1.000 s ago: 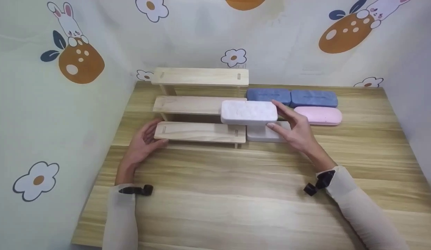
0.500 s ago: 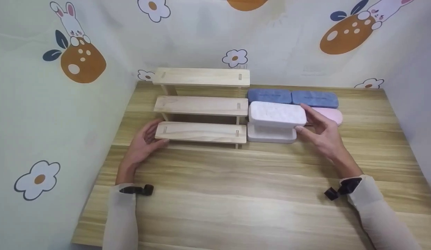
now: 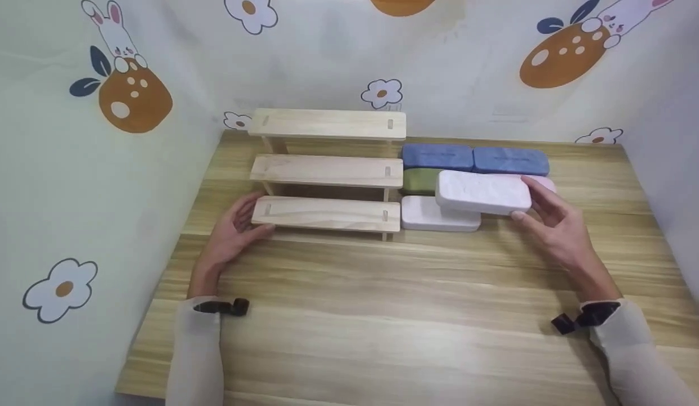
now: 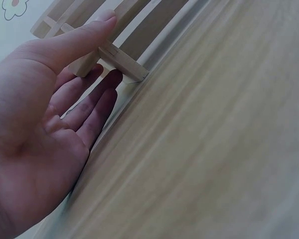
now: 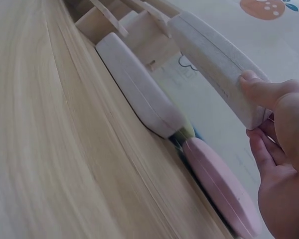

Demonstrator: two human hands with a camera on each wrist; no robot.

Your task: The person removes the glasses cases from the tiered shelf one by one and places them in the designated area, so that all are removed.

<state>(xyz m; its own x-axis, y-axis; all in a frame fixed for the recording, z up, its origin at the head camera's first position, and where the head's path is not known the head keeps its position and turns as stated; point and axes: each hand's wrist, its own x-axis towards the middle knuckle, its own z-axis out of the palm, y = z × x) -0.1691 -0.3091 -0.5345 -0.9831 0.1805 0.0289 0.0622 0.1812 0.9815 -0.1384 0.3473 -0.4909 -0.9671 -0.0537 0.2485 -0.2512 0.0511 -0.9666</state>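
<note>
My right hand (image 3: 558, 228) pinches the right end of a white glasses case (image 3: 483, 192), thumb at the front and fingers behind. The case is held up above the other cases; in the right wrist view the lifted white case (image 5: 209, 62) is clear of the table. A second white glasses case (image 3: 425, 215) lies beside the lowest tier of a three-tier wooden shelf rack (image 3: 327, 213). My left hand (image 3: 228, 237) holds the left end of that lowest tier. The left wrist view shows its thumb over the board and the fingers (image 4: 92, 112) below.
Two blue glasses cases (image 3: 437, 155) lie end to end at the back, right of the rack. A green case (image 3: 420, 181) and a pink case (image 3: 545, 181) are partly covered by the lifted one. Patterned walls stand behind and left of the wooden table (image 3: 355, 316).
My right hand has carried the white glasses case rightward, from in front of the rack's middle tier to over the cases, uncovering the green one. The left hand stays at the rack.
</note>
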